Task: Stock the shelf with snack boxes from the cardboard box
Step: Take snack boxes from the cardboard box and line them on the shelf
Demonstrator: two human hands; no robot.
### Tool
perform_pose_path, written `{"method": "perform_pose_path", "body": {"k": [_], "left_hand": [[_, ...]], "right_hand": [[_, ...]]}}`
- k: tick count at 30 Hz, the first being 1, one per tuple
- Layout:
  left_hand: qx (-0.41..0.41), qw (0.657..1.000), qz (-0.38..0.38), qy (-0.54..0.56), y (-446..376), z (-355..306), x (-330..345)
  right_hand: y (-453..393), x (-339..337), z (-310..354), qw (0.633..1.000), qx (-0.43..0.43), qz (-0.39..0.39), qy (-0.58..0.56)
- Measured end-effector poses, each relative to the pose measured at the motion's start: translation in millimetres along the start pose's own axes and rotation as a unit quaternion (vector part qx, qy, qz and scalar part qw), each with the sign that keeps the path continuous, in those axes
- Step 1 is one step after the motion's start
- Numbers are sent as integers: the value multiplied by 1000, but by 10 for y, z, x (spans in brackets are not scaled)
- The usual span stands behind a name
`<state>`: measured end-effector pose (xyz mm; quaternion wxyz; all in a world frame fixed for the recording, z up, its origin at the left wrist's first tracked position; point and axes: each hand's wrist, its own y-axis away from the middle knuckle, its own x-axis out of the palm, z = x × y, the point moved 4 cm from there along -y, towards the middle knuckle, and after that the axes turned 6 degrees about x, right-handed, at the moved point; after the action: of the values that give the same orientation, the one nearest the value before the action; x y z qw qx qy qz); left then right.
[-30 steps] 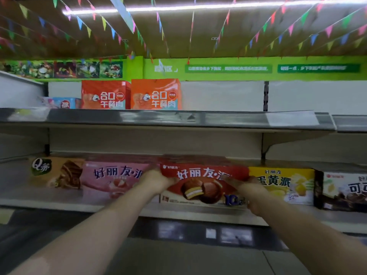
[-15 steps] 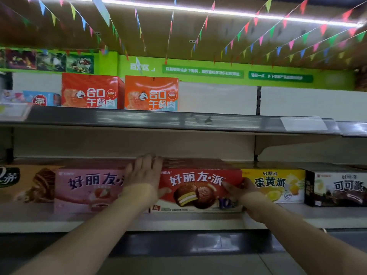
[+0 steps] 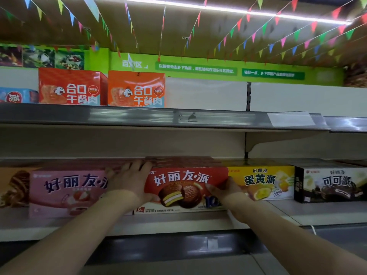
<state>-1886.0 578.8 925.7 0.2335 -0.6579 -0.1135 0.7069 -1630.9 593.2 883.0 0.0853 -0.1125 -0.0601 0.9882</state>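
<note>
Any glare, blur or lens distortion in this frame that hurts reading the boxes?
Head view: the shelf rail bows from wide-angle distortion and carries streaky glare; the ceiling light strip is blown out; the red box reads clearly, while the left edge is blurred.

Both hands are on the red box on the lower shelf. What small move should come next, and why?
Probably nudge the red box slightly back and then let go. It already sits on the shelf between the pink box and the yellow box, with the left hand flat at its left end and the right hand at its right end.
</note>
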Motion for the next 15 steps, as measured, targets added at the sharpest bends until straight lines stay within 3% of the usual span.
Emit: {"method": "perform_pose_path", "body": {"k": [5,9,12,15], "left_hand": [[2,1000,-7,-3,-16,-36,-6],[7,1000,-11,-6,5,-50,6],[24,999,-8,31,46,-3,19],[22,995,-67,71,190,157,-72]], "right_hand": [[-298,20,-149,999,15,-30,30],[-950,5,-629,996,2,-72,52],[-576,10,-415,992,13,-90,81],[-242,-88,-248,980,44,-154,113]]}}
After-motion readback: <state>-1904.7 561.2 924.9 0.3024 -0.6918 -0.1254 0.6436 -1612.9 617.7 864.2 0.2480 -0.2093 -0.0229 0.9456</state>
